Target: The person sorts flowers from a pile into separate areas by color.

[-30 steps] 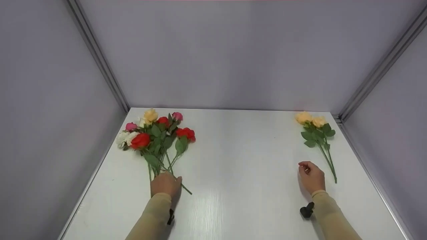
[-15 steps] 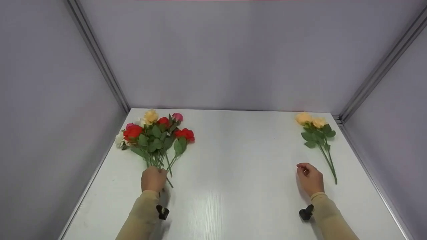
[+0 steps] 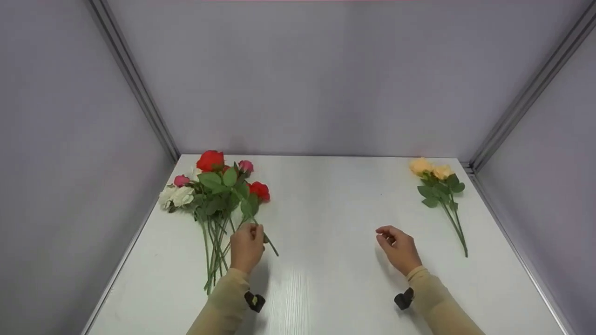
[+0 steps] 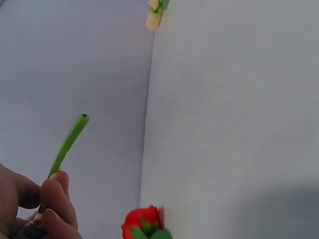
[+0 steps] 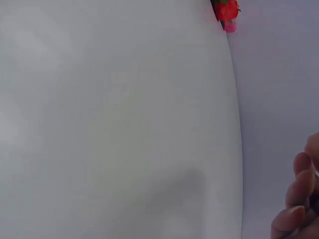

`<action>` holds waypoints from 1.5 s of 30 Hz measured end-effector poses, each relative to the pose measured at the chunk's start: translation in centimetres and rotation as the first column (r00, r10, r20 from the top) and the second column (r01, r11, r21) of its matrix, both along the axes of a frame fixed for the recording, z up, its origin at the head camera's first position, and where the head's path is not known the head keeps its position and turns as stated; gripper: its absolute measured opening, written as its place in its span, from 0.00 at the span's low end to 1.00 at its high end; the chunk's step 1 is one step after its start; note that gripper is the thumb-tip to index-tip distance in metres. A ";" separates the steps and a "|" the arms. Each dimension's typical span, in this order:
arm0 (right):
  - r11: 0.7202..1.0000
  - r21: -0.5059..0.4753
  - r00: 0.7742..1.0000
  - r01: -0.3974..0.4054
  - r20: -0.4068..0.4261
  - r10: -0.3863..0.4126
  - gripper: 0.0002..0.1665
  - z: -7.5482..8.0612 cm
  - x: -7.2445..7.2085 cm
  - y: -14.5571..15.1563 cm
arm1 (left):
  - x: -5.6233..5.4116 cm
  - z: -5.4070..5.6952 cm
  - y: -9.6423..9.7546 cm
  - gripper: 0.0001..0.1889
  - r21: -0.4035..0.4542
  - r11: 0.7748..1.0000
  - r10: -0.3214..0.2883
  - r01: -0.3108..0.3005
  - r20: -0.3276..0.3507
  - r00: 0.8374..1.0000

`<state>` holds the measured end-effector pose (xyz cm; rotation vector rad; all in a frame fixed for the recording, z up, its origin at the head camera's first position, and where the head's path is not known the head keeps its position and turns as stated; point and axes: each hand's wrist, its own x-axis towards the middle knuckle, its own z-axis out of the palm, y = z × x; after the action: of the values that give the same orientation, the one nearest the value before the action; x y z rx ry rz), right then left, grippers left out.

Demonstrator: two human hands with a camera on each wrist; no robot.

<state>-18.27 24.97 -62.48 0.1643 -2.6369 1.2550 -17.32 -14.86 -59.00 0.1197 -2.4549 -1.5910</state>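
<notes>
Head view: my left hand point(image 3: 247, 246) pinches the long green stem point(image 3: 272, 244) of a large, round red rose point(image 3: 210, 161), its bloom at the far side of a spread heap of red, pink and white leafy flowers point(image 3: 207, 207) on the white tabletop point(image 3: 326, 209). Well right of that heap, my right hand point(image 3: 398, 249) curls loosely, its grip narrow; farther right of the heap lie two pale-yellow, green-leaved roses point(image 3: 430, 170).

Left wrist view: the tube-like stem end juts past my pinching fingers point(image 4: 57, 201).

Right wrist view: my partly cropped fingers point(image 5: 301, 186) bend near the thumb.
</notes>
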 end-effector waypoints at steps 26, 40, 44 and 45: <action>0.895 -0.102 0.898 -0.434 0.032 0.439 0.09 3.8 6.0 -11.9 | 2.0 -0.9 10.8 0.06 0.121 0.917 -0.368 0.380 -0.114 0.923; 0.986 0.052 0.984 -0.156 -0.081 0.160 0.08 0.7 1.9 -4.4 | -0.5 -1.4 0.0 0.09 -0.505 0.863 -0.072 0.005 -0.114 0.991; 0.995 0.087 0.997 -0.041 -0.056 0.046 0.08 1.2 0.5 -1.2 | -1.3 -2.2 -5.0 0.16 -0.618 0.783 0.059 -0.073 -0.043 0.997; 0.995 0.098 0.998 -0.018 -0.053 0.023 0.09 1.4 0.1 -0.5 | -1.5 -2.5 -6.1 0.18 -0.626 0.776 0.088 -0.074 -0.010 0.996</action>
<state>-18.15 24.44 -61.10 0.2377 -2.6578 1.1128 -18.77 -20.96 -61.49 0.1282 -2.8033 -0.6612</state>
